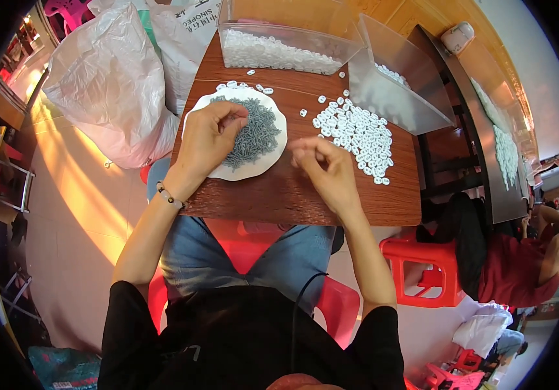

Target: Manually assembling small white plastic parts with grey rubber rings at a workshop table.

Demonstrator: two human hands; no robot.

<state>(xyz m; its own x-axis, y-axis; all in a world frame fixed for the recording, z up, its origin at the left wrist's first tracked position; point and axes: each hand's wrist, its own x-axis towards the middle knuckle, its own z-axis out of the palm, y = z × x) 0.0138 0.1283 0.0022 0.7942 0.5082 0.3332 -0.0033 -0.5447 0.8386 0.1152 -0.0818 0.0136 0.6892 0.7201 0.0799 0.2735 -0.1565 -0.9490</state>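
Many grey pieces [256,130] at your twelve o'clock and white pieces [357,133] at one o'clock remain loose, completion unclear; your left hand [206,133] and right hand [331,172] curl, grip indiscernible.

Left hand [209,127] over 1 white plate [270,156].

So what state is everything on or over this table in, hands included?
Grey pieces: heaped
Plate: upright, holding them
Left hand: fingers bent, over the plate
Right hand: fingers curled, beside the plate
White ovals: loosely spread
Left bin: partly filled
Right bin: white pieces inside
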